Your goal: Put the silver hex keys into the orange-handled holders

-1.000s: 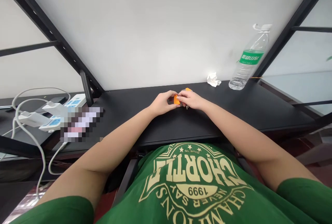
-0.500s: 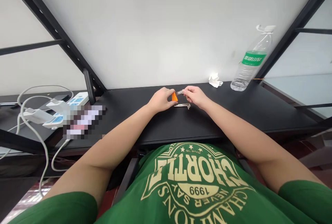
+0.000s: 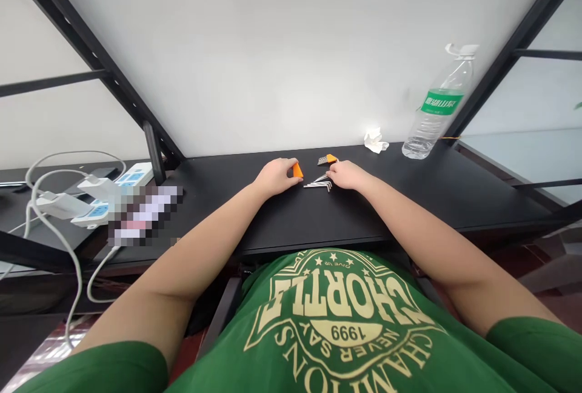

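My left hand [image 3: 276, 177] is closed on an orange wedge-shaped holder [image 3: 297, 170], gripped between thumb and fingers above the black desk. Just right of it lie several loose silver L-shaped hex keys [image 3: 318, 185], side by side. My right hand [image 3: 346, 174] is pinched at the right end of the pile. A thin hex key [image 3: 321, 178] slants from its fingertips over the others. Beyond these fingers lies a second orange holder [image 3: 331, 158] with several metal keys sticking out to the left. My right fingertips are partly hidden.
A clear plastic bottle [image 3: 431, 114] with a green label stands at the back right, beside crumpled white tissue [image 3: 375, 140]. On the left are a power strip [image 3: 97, 211], white cables and a blurred-out object [image 3: 145, 216]. A wall [image 3: 291, 65] bounds the black desk [image 3: 291, 229].
My right hand has come nearer to me, down to the loose keys, and the second orange holder now shows behind it. My left hand has shifted left with its orange holder.
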`<state>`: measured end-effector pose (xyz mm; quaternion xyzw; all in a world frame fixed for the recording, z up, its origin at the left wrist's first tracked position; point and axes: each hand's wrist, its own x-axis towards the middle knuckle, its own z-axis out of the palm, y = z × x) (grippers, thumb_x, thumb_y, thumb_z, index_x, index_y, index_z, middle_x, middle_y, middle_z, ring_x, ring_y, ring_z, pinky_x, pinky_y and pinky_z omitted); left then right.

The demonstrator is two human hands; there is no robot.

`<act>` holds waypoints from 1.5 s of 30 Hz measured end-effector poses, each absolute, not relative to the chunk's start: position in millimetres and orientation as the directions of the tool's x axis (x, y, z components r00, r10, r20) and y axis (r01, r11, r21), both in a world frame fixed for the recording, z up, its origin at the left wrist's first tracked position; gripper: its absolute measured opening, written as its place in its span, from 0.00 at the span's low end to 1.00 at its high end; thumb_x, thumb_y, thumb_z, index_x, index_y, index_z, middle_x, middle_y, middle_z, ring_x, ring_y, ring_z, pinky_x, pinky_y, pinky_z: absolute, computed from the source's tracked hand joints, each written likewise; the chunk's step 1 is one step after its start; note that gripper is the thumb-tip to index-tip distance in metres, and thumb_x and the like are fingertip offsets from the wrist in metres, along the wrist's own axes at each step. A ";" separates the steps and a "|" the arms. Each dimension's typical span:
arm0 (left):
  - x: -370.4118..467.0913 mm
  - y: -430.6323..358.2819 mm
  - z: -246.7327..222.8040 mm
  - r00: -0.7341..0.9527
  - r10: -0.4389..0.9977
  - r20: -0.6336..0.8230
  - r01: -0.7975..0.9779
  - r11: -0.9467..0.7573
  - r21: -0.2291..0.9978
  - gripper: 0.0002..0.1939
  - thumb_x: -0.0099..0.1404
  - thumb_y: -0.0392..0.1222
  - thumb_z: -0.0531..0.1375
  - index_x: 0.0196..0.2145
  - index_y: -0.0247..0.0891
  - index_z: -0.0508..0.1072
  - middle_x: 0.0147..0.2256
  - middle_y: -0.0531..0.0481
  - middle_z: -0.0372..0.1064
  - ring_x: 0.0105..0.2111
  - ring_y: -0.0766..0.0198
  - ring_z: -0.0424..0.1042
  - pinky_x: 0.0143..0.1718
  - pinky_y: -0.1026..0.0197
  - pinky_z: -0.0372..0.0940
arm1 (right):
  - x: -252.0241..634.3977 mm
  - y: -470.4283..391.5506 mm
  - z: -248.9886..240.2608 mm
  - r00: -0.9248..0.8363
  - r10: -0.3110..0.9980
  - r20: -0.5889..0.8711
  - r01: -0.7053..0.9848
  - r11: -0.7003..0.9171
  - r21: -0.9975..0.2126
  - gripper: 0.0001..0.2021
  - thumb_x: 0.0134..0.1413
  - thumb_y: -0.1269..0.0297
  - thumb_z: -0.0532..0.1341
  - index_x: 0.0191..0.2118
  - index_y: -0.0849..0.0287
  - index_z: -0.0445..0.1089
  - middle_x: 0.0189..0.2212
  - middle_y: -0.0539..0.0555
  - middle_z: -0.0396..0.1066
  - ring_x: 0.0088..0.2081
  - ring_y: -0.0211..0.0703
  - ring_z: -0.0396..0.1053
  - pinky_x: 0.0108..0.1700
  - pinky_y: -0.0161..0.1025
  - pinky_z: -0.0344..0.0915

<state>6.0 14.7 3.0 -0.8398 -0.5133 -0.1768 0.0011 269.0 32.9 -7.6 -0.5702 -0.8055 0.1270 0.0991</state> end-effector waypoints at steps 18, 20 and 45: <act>2.1 16.7 0.9 0.400 0.861 0.313 0.836 -0.483 0.260 0.14 0.60 0.54 0.68 0.39 0.45 0.76 0.35 0.48 0.76 0.37 0.51 0.75 0.37 0.54 0.64 | 288.3 46.2 -16.6 -0.520 0.841 0.152 0.762 0.537 -0.363 0.11 0.64 0.70 0.60 0.45 0.56 0.80 0.48 0.57 0.76 0.47 0.47 0.73 0.50 0.42 0.68; 1.9 16.8 0.7 0.404 0.860 0.311 0.832 -0.487 0.267 0.14 0.60 0.54 0.68 0.40 0.45 0.77 0.36 0.48 0.76 0.37 0.51 0.75 0.37 0.54 0.65 | 288.7 46.3 -15.8 -0.512 0.846 0.153 0.757 0.528 -0.385 0.11 0.64 0.70 0.60 0.46 0.55 0.80 0.47 0.56 0.77 0.47 0.47 0.73 0.50 0.42 0.68; 1.6 19.1 -2.2 0.420 0.865 0.274 0.832 -0.487 0.265 0.15 0.62 0.55 0.67 0.42 0.45 0.74 0.37 0.49 0.76 0.39 0.52 0.74 0.37 0.55 0.62 | 293.3 36.4 -3.3 -0.556 0.830 0.045 0.750 0.524 -0.404 0.13 0.58 0.71 0.60 0.40 0.51 0.82 0.47 0.53 0.80 0.45 0.50 0.75 0.48 0.42 0.69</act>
